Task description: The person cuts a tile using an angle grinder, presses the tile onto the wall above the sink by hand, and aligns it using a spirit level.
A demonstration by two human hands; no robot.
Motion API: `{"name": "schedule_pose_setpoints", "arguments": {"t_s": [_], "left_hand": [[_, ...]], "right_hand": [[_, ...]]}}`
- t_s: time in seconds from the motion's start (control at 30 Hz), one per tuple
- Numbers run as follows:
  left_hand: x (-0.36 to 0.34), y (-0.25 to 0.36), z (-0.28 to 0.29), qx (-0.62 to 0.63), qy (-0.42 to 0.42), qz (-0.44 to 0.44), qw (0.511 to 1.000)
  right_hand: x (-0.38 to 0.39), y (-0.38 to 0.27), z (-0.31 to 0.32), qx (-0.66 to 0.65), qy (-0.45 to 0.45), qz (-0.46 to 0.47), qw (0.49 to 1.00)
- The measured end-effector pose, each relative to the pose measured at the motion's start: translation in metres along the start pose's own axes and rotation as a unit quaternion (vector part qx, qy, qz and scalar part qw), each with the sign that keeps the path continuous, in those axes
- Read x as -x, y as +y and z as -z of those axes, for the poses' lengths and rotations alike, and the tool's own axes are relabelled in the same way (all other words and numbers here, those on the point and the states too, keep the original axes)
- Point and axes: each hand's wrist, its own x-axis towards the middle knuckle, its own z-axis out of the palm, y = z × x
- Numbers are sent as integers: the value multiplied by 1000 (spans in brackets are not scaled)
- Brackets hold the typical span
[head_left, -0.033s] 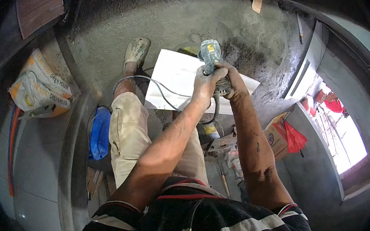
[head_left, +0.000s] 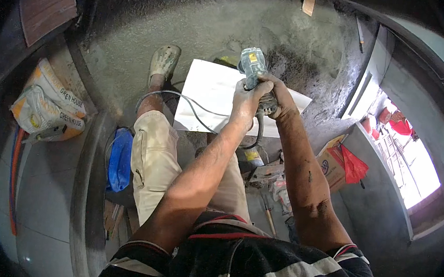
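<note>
Both hands hold a dusty teal power tool (head_left: 253,62), which looks like an angle grinder, above a white tile or panel (head_left: 200,86). My left hand (head_left: 244,103) is closed round its near left side. My right hand (head_left: 283,99) wraps its dark rear body from the right, the thumbs close together on top. The tool's working end points away from me, and its disc or blade cannot be made out. A dark cord (head_left: 259,134) hangs from its rear and loops left over the panel toward my left leg.
The panel lies on a rough grey cement floor (head_left: 205,29). Left are a blue container (head_left: 120,161) and printed sacks (head_left: 50,105) on a ledge. At right stand a cardboard box (head_left: 331,166) with a red bag (head_left: 354,165) and a bright opening (head_left: 405,154). Assorted tools (head_left: 269,216) lie near my feet.
</note>
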Motion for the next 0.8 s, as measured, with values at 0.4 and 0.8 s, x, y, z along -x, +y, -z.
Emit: {"name": "schedule_pose_setpoints", "arguments": {"t_s": [0.4, 0.8], "left_hand": [[-2, -1, 6, 5, 6, 17, 1000], [-5, -2, 9, 7, -48, 5, 999]], "right_hand": [[3, 0, -7, 15, 4, -8, 1000], [4, -4, -8, 36, 6, -21, 999]]}}
